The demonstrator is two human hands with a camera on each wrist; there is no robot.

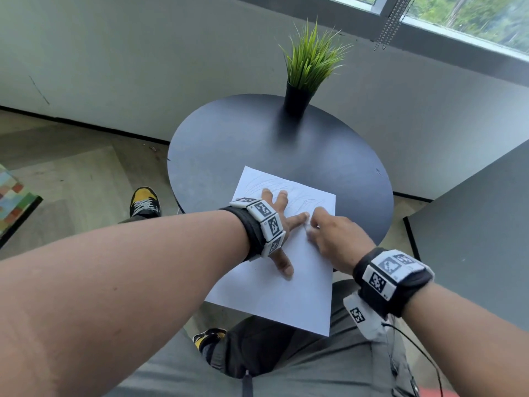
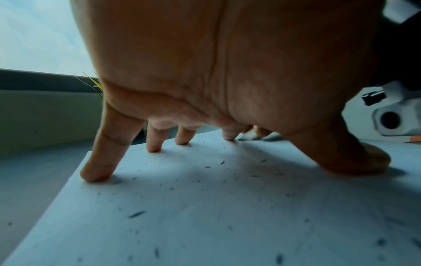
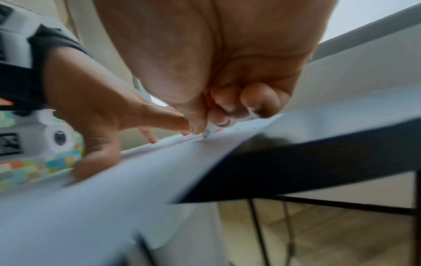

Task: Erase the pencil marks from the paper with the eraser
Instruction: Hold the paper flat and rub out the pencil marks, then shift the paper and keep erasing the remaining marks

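Note:
A white sheet of paper (image 1: 286, 290) lies on the round dark table (image 1: 229, 144), its near corner hanging over the edge. Faint pencil scribbles (image 1: 274, 186) cover its far half. My left hand (image 1: 279, 222) presses flat on the sheet with fingers spread; in the left wrist view its fingertips (image 2: 95, 175) stand on the paper (image 2: 205, 216) among dark eraser crumbs (image 2: 136, 214). My right hand (image 1: 329, 233) pinches a small white eraser (image 3: 210, 130) against the paper (image 3: 114, 180), right beside the left index finger. The eraser is mostly hidden by the fingers.
A potted green grass plant (image 1: 303, 78) stands at the table's far edge. A grey cabinet (image 1: 472, 239) is close on the right. My knees and yellow-black shoes (image 1: 144, 202) are below the table, a colourful rug (image 1: 11, 202) at left.

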